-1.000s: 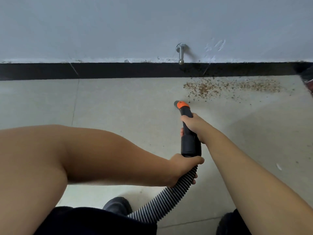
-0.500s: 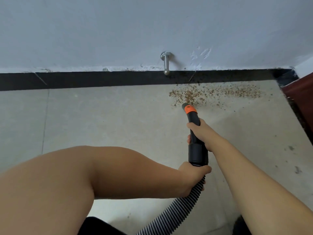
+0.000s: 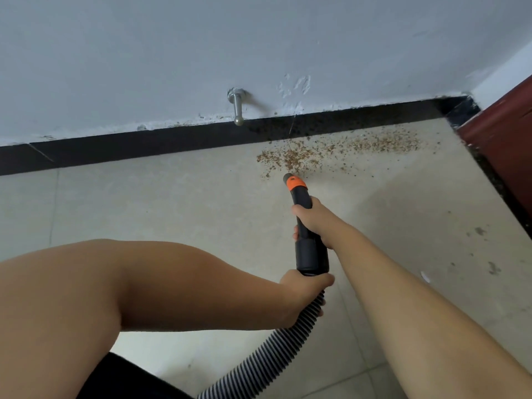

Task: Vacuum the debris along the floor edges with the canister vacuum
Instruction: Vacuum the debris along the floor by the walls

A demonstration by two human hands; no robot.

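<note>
**Debris meets the vacuum nozzle**

Debris (image 3: 325, 152) lies scattered along the floor's far edge, by the black skirting (image 3: 144, 148). The nozzle (image 3: 293, 181) touches its near fringe. Right hand (image 3: 312, 221) grips the wand; left hand (image 3: 302, 295) grips the hose (image 3: 276, 352). Next, probably sweeping rightward.

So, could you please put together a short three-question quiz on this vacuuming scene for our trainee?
1. True or false: the nozzle points at the near edge of the debris.
2. What does the left hand grip? A) ribbed hose B) door stopper C) nothing
3. Fill in: the right hand holds the black ____ behind the orange collar.

Key: 1 true; 2 A; 3 wand.
</note>
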